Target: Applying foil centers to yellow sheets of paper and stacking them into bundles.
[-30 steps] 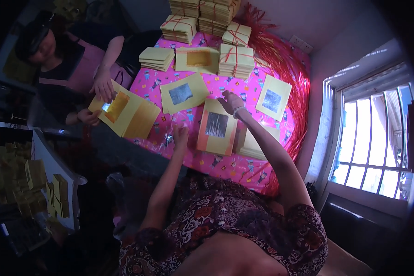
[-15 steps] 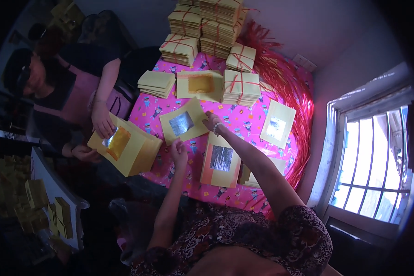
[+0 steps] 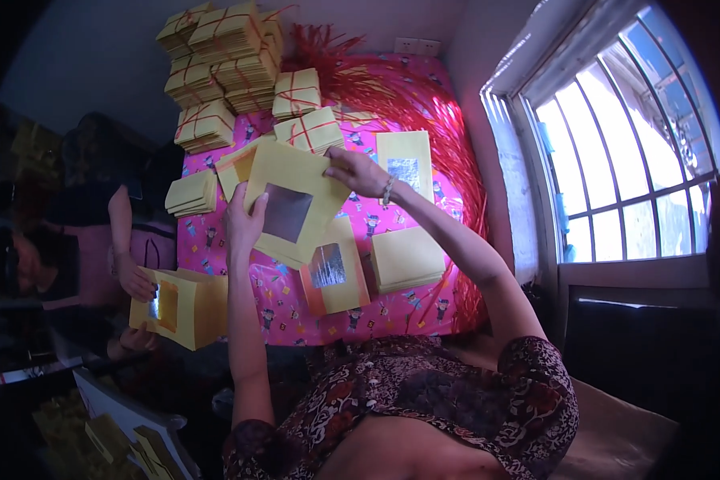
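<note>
A thin stack of yellow joss paper [image 3: 304,172] with a dull silver square is raised over the pink-patterned tablecloth [image 3: 200,260]. My left hand [image 3: 246,220] grips its left edge, thumb on top. My right hand [image 3: 358,171], with a bracelet at the wrist, pinches the upper right corner. Just below lies another joss paper stack with orange edges and a silver square [image 3: 328,266]. To its right is a stack of plain yellow sheets [image 3: 408,260]. Partly hidden behind the held sheets is a stack with a gold-coloured patch [image 3: 236,166].
Bundles tied with red strips [image 3: 230,32] are piled at the back left. Long shiny red strips [image 3: 408,92] trail along the right edge. A silver-patched stack [image 3: 404,148] lies at the back right. On the left, a co-worker's hands [image 3: 132,278] hold a thick stack [image 3: 204,308].
The silver-patched sheets have been lifted off the tablecloth toward me. My left hand, earlier beside their lower edge, now grips the left edge. The view has turned to the right.
</note>
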A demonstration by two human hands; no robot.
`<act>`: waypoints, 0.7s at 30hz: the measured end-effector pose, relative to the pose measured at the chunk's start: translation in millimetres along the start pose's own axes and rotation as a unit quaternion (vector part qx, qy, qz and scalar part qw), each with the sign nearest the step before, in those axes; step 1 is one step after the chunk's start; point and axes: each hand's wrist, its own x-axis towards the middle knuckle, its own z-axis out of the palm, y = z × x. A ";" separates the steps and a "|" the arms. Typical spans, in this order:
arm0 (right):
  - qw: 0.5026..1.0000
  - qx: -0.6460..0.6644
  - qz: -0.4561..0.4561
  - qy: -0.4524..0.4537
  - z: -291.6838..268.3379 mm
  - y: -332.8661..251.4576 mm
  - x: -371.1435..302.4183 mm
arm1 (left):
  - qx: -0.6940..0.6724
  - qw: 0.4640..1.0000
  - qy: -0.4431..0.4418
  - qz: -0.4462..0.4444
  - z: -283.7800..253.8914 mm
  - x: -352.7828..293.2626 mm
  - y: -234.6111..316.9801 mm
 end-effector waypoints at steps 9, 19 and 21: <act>0.964 0.199 0.122 0.127 -90.3 61.6 -73.1 | -0.477 0.875 -0.076 -0.041 119.9 50.3 70.7; 0.944 0.124 0.078 0.296 -91.2 133.6 -115.6 | -0.399 0.911 -0.081 0.069 256.4 42.8 70.0; 0.935 0.132 0.112 0.309 -82.9 156.2 -131.9 | -0.411 0.905 -0.098 0.053 270.9 32.8 73.5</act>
